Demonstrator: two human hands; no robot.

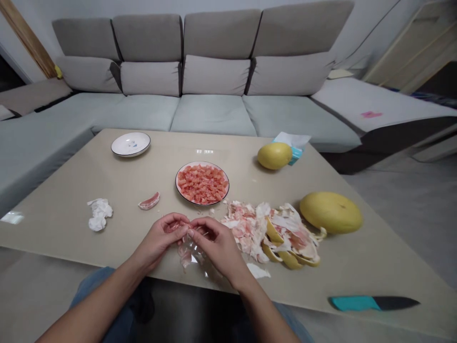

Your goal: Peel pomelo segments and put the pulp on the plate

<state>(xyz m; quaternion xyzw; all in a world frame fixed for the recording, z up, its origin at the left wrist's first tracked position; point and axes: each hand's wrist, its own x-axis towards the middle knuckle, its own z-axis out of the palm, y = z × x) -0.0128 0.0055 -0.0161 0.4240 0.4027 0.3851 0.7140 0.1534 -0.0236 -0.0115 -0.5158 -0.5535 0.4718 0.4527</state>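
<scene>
My left hand [161, 240] and my right hand [218, 244] meet above the table near its front edge, thumbs and fingertips pinched together. Between them is a pink pomelo segment [175, 226], largely hidden by the fingers. Thin pale membrane [185, 255] hangs just below the fingertips. Straight behind the hands stands a dark-rimmed plate [177, 190] heaped with red pomelo pieces [202, 183]. A single unpeeled segment [149, 201] lies to the left of that plate. Right of my right hand is a pile of membrane scraps [246, 231] and yellow peel [291, 259].
A whole pomelo [331, 212] lies right of the scraps; another pomelo [274, 156] sits by a tissue pack [296, 153]. A knife [373, 303] lies at the front right edge. Crumpled tissue [99, 214] and a white plate [123, 144] are left. A sofa [214, 112] stands behind.
</scene>
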